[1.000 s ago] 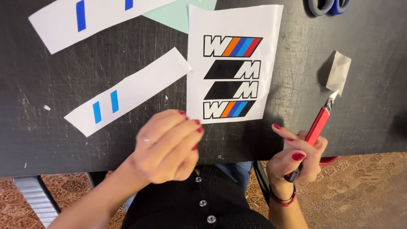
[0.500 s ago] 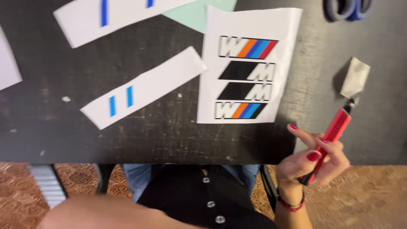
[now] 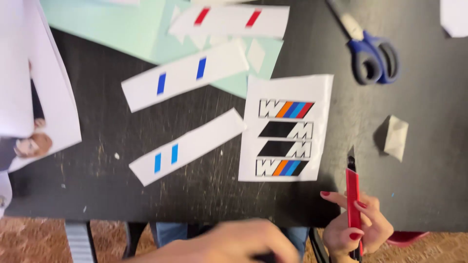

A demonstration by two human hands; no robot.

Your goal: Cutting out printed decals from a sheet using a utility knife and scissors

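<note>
Leftmost, white paper sheets (image 3: 34, 92) overlap the dark bench (image 3: 204, 195). Next come three white strips: one with light-blue bars (image 3: 187, 146), one with dark-blue bars (image 3: 185, 75), one with red bars (image 3: 229, 20). Centre: printed emblem sheet (image 3: 286, 129). Low in the foreground, the left hand (image 3: 229, 243) is blurred; its grip cannot be judged. Right: the right hand (image 3: 358, 226) clasps a red craft knife (image 3: 352, 195), long axis near vertical, blade pointing away from the person, over the bench edge. Blue scissors (image 3: 373, 56) lie upper right.

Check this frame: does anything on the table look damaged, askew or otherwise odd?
The table top is heavily scratched. A crumpled paper scrap lies loose, and the paper strips sit askew. The right hand holds a red craft knife, blade exposed.
</note>
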